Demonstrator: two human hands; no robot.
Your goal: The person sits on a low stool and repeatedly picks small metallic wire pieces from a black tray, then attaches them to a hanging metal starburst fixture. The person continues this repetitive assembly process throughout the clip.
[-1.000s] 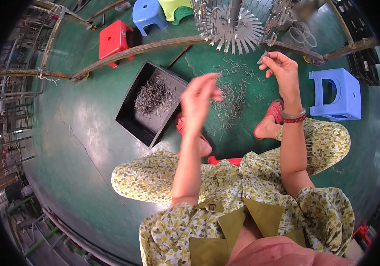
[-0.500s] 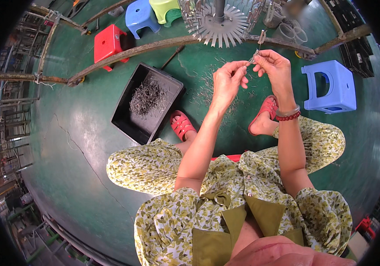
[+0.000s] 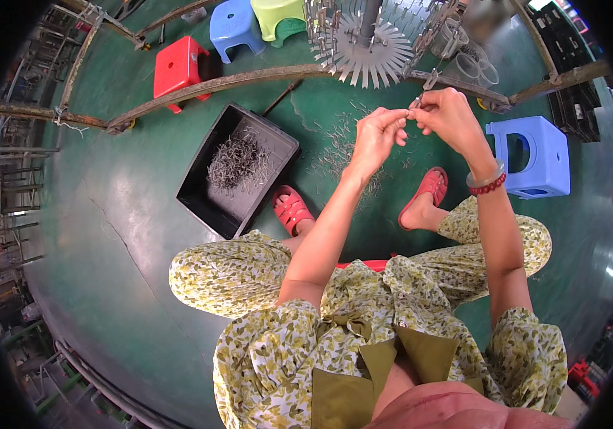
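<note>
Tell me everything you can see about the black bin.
The black bin is an open-topped rectangular box, plastic by its look, with raised walls. It sits upright on the green floor, turned at a slant, left of the red left sandal. Small bent metal pieces lie heaped inside, leaving part of its bottom bare. A dark rod ends near its far edge; I can't tell whether they touch. Neither the left hand nor the right hand touches it.

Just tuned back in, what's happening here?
A seated person's right hand pinches a small metal piece, with the left hand meeting it at the fingertips; whether the left grips anything is too small to tell. Bent metal pieces lie heaped in a black bin, others scattered on the green floor.
</note>
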